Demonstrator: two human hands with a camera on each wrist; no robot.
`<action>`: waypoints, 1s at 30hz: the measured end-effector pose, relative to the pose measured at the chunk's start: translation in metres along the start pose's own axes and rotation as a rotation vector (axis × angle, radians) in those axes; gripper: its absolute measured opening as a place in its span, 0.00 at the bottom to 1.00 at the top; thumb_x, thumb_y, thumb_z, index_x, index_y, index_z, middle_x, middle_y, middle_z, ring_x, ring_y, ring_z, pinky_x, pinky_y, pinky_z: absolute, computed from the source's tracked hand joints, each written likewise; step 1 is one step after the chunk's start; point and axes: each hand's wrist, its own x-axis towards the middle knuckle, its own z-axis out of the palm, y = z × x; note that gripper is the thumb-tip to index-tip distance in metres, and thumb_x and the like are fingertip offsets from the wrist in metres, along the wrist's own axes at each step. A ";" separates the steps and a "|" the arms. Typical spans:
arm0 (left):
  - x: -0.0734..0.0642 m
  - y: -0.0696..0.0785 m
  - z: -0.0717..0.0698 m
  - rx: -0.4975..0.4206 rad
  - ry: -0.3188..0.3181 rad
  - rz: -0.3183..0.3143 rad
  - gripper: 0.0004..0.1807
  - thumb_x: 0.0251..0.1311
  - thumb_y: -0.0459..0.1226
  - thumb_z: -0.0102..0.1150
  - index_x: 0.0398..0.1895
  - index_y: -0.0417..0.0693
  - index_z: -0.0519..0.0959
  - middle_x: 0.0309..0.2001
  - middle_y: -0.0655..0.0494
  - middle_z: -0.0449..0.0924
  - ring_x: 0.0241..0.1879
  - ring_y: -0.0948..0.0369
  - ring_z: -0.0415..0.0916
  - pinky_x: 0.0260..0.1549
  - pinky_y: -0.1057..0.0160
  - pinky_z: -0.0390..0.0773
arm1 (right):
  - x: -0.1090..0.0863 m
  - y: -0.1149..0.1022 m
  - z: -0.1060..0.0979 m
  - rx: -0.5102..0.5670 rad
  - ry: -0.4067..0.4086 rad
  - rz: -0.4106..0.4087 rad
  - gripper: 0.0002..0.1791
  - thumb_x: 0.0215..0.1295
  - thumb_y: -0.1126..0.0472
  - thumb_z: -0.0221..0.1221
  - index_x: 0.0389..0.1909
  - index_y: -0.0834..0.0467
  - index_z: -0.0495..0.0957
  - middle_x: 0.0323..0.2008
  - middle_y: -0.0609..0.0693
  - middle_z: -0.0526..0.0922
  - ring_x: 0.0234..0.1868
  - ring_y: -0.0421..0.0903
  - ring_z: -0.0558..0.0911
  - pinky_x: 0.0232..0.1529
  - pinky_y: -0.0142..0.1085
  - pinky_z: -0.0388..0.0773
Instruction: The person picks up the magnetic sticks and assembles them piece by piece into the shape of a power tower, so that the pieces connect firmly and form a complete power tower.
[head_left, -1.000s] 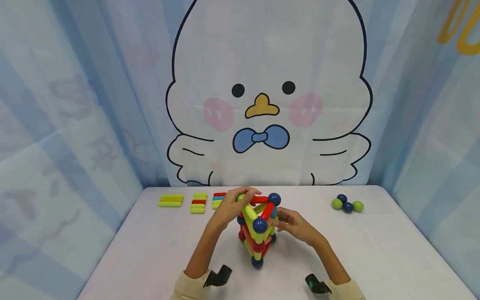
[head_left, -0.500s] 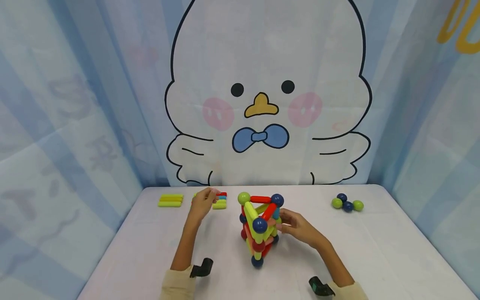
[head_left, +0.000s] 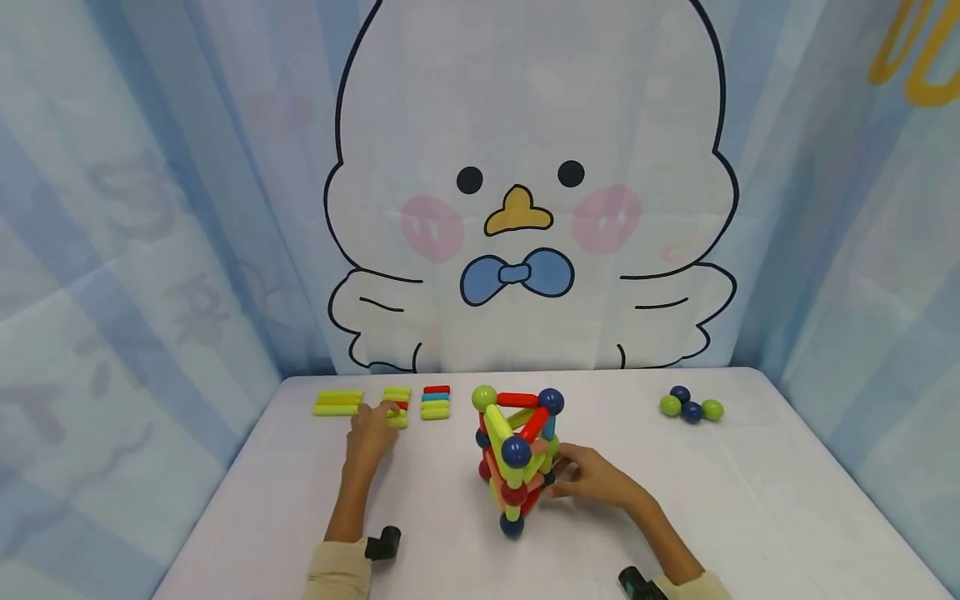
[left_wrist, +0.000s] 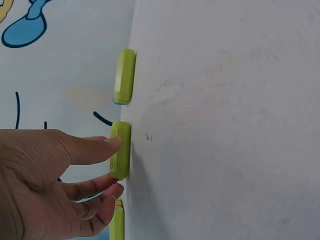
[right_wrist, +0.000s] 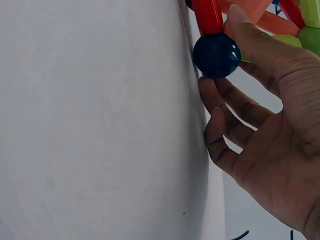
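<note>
Left grip point(left_wrist: 45, 175) on yellow-green stick point(left_wrist: 121, 164)

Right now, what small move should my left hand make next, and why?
Perhaps pinch the short green stick firmly: your left hand has its thumb at it, while your right hand is at the lower part of the ball-and-stick tower, seemingly ready to steady it.

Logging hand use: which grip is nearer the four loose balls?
Right. The right grip, at the ball-and-stick structure, lies left of the four loose balls and lower in the head view; the left grip is much farther left, at a green stick.
</note>
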 end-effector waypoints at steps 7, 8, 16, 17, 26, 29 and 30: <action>-0.003 0.002 0.005 0.082 -0.010 0.086 0.14 0.57 0.37 0.68 0.45 0.45 0.80 0.48 0.39 0.72 0.49 0.45 0.69 0.45 0.46 0.78 | 0.004 -0.005 0.006 -0.048 -0.019 0.045 0.29 0.53 0.51 0.72 0.55 0.53 0.76 0.40 0.42 0.82 0.39 0.42 0.77 0.39 0.31 0.77; -0.004 0.003 0.005 0.102 -0.017 0.098 0.13 0.56 0.37 0.69 0.43 0.45 0.80 0.47 0.40 0.72 0.47 0.46 0.70 0.44 0.47 0.78 | 0.004 -0.006 0.007 -0.046 -0.024 0.047 0.29 0.53 0.51 0.72 0.56 0.52 0.76 0.41 0.41 0.82 0.40 0.42 0.77 0.39 0.31 0.77; -0.017 0.023 0.001 -0.107 -0.076 0.227 0.12 0.58 0.40 0.68 0.44 0.47 0.81 0.41 0.50 0.82 0.39 0.55 0.78 0.39 0.55 0.81 | 0.003 -0.013 0.012 -0.011 -0.040 0.059 0.31 0.54 0.54 0.72 0.59 0.55 0.74 0.45 0.45 0.83 0.41 0.42 0.77 0.40 0.31 0.77; -0.020 0.028 -0.002 -0.186 -0.063 0.269 0.13 0.59 0.41 0.67 0.45 0.46 0.80 0.42 0.49 0.83 0.40 0.55 0.79 0.40 0.55 0.81 | 0.003 -0.014 0.012 -0.009 -0.042 0.061 0.32 0.54 0.54 0.72 0.60 0.54 0.74 0.46 0.45 0.83 0.41 0.42 0.77 0.41 0.31 0.77; -0.061 0.090 -0.048 -0.740 0.014 0.538 0.17 0.63 0.45 0.62 0.53 0.49 0.78 0.46 0.51 0.83 0.46 0.53 0.82 0.50 0.57 0.81 | 0.002 -0.014 0.012 -0.009 -0.039 0.051 0.35 0.55 0.51 0.71 0.64 0.51 0.70 0.53 0.45 0.82 0.47 0.43 0.78 0.49 0.37 0.79; -0.070 0.104 -0.055 -0.773 0.033 0.592 0.16 0.63 0.44 0.63 0.51 0.50 0.79 0.44 0.52 0.83 0.47 0.57 0.81 0.50 0.58 0.80 | 0.002 -0.013 0.013 -0.008 -0.038 0.049 0.35 0.56 0.51 0.70 0.64 0.52 0.71 0.54 0.45 0.82 0.48 0.43 0.79 0.52 0.42 0.80; -0.072 0.107 -0.056 -0.776 0.033 0.601 0.15 0.63 0.44 0.63 0.51 0.50 0.79 0.44 0.52 0.84 0.47 0.57 0.81 0.50 0.59 0.80 | 0.002 -0.013 0.013 -0.012 -0.037 0.049 0.34 0.56 0.51 0.70 0.63 0.52 0.71 0.53 0.45 0.83 0.48 0.42 0.79 0.52 0.42 0.80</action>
